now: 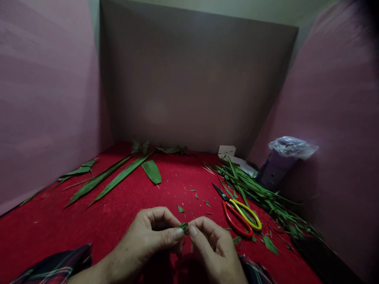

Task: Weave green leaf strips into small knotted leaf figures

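Note:
My left hand (148, 238) and my right hand (211, 248) meet low in the middle of the head view, over a red cloth (118, 221). Both pinch one small folded piece of green leaf (183, 226) between thumb and fingertips. Scissors (239, 215) with one red and one yellow handle lie shut on the cloth just right of my right hand.
Long green leaves (115, 179) lie at the back left, and a heap of narrow leaf strips (260, 195) at the right. A purple container under crumpled plastic (281, 159) stands at the far right. Cardboard walls close in the back and both sides. Small green scraps dot the cloth.

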Motion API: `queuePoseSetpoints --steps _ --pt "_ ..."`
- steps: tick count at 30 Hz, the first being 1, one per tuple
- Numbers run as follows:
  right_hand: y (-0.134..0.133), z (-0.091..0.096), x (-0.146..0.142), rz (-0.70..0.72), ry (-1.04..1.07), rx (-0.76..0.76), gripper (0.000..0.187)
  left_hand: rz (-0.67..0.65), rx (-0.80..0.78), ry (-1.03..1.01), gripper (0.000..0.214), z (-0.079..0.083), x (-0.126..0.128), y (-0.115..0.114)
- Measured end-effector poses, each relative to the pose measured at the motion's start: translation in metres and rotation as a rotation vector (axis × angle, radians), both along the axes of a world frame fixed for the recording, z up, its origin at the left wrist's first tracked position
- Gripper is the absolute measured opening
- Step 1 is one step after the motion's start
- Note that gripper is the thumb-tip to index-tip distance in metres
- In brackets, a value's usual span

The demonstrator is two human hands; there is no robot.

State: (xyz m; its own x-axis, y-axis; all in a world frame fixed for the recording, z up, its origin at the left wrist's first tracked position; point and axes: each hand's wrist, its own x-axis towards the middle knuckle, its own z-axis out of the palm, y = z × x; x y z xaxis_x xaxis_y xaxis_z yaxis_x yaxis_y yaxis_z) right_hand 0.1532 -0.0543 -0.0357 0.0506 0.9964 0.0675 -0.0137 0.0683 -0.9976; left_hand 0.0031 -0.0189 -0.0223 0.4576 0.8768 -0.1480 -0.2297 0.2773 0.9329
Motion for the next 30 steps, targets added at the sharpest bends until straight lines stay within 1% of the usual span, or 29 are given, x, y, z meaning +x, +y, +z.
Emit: queuePoseSetpoints --steps 6,11,15,19,24,30 --pt "-0.0003 0.0044 0.0000 -0.015 0.063 -0.034 0.028 0.004 -0.007 0.021 0.018 0.0014 0.0006 -0.0002" --pt "-0.0003 0.0067 -0.0004 -0.027 0.053 -0.031 0.028 0.014 -0.015 0.043 0.018 0.0021 -0.0004 -0.0010" --pt "-0.0003 0.0052 -0.0008 -0.034 0.034 -0.029 0.028 -0.005 -0.018 0.033 0.018 0.0020 -0.0005 -0.0012" --pt "0.0003 0.0041 -0.0013 -0.050 0.051 -0.014 0.028 0.018 -0.024 0.027 0.020 0.0038 0.0010 -0.0019" --pt "-0.0001 0.0069 -0.0010 -0.067 0.049 -0.013 0.028 0.008 -0.026 0.025 0.020 0.0043 0.0007 -0.0014" --pt "-0.0002 0.0043 -0.0002 -0.036 0.066 -0.065 0.028 -0.012 -0.014 0.029 0.019 0.0016 -0.0006 -0.0006"
